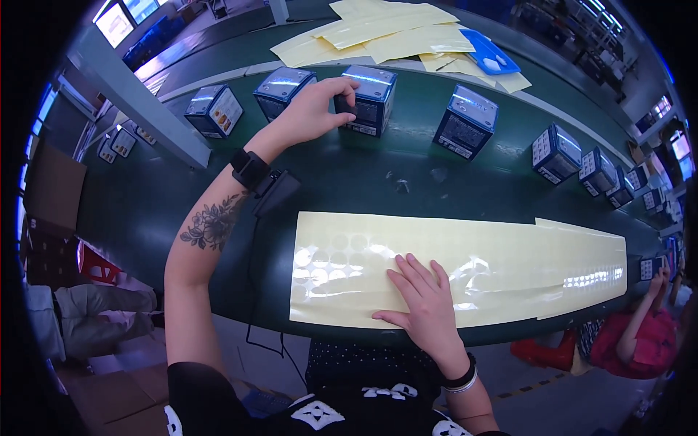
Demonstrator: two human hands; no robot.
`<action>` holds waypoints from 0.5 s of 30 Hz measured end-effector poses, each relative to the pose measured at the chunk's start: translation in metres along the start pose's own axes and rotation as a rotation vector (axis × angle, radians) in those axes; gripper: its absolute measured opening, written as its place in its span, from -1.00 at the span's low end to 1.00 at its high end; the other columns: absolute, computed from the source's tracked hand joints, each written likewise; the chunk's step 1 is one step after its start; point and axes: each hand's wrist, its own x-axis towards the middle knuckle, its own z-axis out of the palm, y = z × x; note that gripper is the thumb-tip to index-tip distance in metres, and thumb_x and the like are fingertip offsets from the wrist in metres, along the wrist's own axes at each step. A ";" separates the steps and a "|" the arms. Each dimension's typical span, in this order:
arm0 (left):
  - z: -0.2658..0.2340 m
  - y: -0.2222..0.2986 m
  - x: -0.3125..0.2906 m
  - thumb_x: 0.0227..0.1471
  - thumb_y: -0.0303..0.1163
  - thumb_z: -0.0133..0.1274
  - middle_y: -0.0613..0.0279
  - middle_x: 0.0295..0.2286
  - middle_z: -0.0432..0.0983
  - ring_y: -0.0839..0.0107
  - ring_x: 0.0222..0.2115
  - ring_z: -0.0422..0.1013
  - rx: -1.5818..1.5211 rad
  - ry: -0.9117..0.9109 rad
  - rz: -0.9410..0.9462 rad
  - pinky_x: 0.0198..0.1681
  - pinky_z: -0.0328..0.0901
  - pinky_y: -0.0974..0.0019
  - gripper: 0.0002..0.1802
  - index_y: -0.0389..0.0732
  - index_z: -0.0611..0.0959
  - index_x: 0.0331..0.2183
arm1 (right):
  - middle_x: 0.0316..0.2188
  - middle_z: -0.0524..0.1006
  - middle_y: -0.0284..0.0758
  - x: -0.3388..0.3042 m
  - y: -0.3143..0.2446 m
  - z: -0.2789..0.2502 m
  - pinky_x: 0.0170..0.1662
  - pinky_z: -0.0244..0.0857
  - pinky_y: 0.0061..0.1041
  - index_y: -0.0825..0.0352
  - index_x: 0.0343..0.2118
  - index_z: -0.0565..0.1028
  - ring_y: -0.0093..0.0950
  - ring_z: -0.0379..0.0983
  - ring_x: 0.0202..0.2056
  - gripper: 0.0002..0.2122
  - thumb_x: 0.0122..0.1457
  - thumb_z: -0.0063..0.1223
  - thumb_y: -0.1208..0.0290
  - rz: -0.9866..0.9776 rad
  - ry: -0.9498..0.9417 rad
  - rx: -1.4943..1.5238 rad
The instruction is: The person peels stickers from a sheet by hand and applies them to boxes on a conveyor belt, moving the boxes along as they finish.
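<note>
My left hand [311, 109] reaches to the far side of the belt, by a dark blue box [374, 105] with a pale printed top. Its curled index finger lies over the box's left top edge; the thumb is apart from it, in front of the box's face. Whether a small sticker is at the fingertips I cannot tell. My right hand [423, 301] lies flat, fingers spread, on a long pale yellow sheet [502, 243] with rows of clear round stickers. Another yellow sheet [592, 254] overlaps it at the right end.
More blue boxes stand along the dark green belt [407, 189]: one [280, 91] beside my left hand, another [467, 122] rightward. Yellow sheets [378, 29] and a blue tray [487, 54] lie beyond. A grey post [138, 94] rises at left. A co-worker in red [636, 345] is at far right.
</note>
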 end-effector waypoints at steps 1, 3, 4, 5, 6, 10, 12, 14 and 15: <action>0.004 -0.004 0.002 -0.05 -0.50 0.18 0.10 0.04 0.44 0.15 0.10 0.32 -0.012 -0.020 -0.043 0.10 0.22 0.21 -0.82 -0.22 0.49 -0.38 | 0.08 0.43 -0.19 -0.001 0.000 0.000 0.25 -0.02 -0.13 0.35 -0.06 0.50 -0.28 0.28 0.18 -0.38 -0.12 0.30 -0.01 0.006 0.001 0.002; 0.013 -0.011 0.003 -0.04 -0.49 0.18 0.12 0.03 0.45 0.15 0.08 0.33 -0.016 0.015 -0.036 0.09 0.23 0.22 -0.82 -0.22 0.49 -0.38 | 0.08 0.44 -0.19 -0.001 0.001 -0.001 0.25 -0.01 -0.13 0.35 -0.07 0.50 -0.28 0.28 0.18 -0.41 -0.10 0.30 0.01 0.014 -0.002 0.011; 0.016 -0.014 0.002 -0.04 -0.48 0.18 0.14 0.02 0.46 0.15 0.07 0.34 -0.016 0.049 -0.034 0.08 0.23 0.22 -0.82 -0.22 0.50 -0.37 | 0.08 0.44 -0.19 -0.001 0.002 -0.001 0.25 -0.01 -0.13 0.35 -0.07 0.50 -0.28 0.28 0.18 -0.41 -0.10 0.30 0.01 0.011 -0.003 0.010; 0.018 -0.013 0.003 -0.04 -0.48 0.18 0.16 0.02 0.47 0.16 0.05 0.35 -0.018 0.082 -0.033 0.07 0.24 0.22 -0.82 -0.22 0.51 -0.37 | 0.08 0.44 -0.19 -0.001 0.004 -0.002 0.25 -0.01 -0.13 0.35 -0.07 0.50 -0.28 0.28 0.18 -0.41 -0.10 0.30 0.01 0.016 0.000 0.005; 0.020 -0.012 0.003 -0.04 -0.48 0.18 0.16 0.02 0.47 0.16 0.05 0.35 -0.019 0.084 -0.036 0.07 0.24 0.22 -0.82 -0.22 0.51 -0.37 | 0.07 0.44 -0.19 -0.001 0.005 -0.003 0.25 -0.01 -0.13 0.35 -0.07 0.50 -0.28 0.28 0.18 -0.41 -0.10 0.30 0.02 0.019 0.004 0.001; 0.026 -0.011 0.007 -0.04 -0.46 0.19 0.22 -0.02 0.51 0.16 -0.01 0.40 0.061 0.140 -0.049 0.04 0.25 0.22 -0.83 -0.21 0.53 -0.36 | 0.07 0.44 -0.19 -0.003 0.008 -0.004 0.24 -0.01 -0.13 0.35 -0.08 0.50 -0.28 0.28 0.17 -0.43 -0.09 0.30 0.03 0.023 0.007 0.006; 0.028 -0.016 0.006 -0.04 -0.44 0.19 0.25 -0.05 0.53 0.18 -0.06 0.42 0.140 0.206 0.014 0.01 0.27 0.22 -0.83 -0.21 0.55 -0.36 | 0.07 0.44 -0.19 -0.004 0.010 -0.005 0.24 -0.01 -0.13 0.35 -0.08 0.50 -0.28 0.29 0.17 -0.43 -0.09 0.30 0.04 0.024 0.011 0.011; 0.030 -0.021 0.006 -0.04 -0.44 0.19 0.27 -0.07 0.55 0.19 -0.08 0.43 0.180 0.237 0.047 -0.01 0.28 0.22 -0.84 -0.21 0.55 -0.36 | 0.07 0.44 -0.19 -0.004 0.011 -0.006 0.24 -0.01 -0.13 0.35 -0.08 0.50 -0.28 0.29 0.17 -0.44 -0.08 0.30 0.05 0.020 0.010 0.016; 0.031 -0.021 0.007 -0.04 -0.43 0.19 0.27 -0.09 0.56 0.19 -0.10 0.43 0.193 0.254 0.054 -0.02 0.28 0.22 -0.85 -0.20 0.56 -0.37 | 0.07 0.44 -0.19 -0.004 0.012 -0.006 0.24 -0.01 -0.13 0.35 -0.08 0.50 -0.28 0.29 0.17 -0.45 -0.07 0.30 0.06 0.018 0.009 0.018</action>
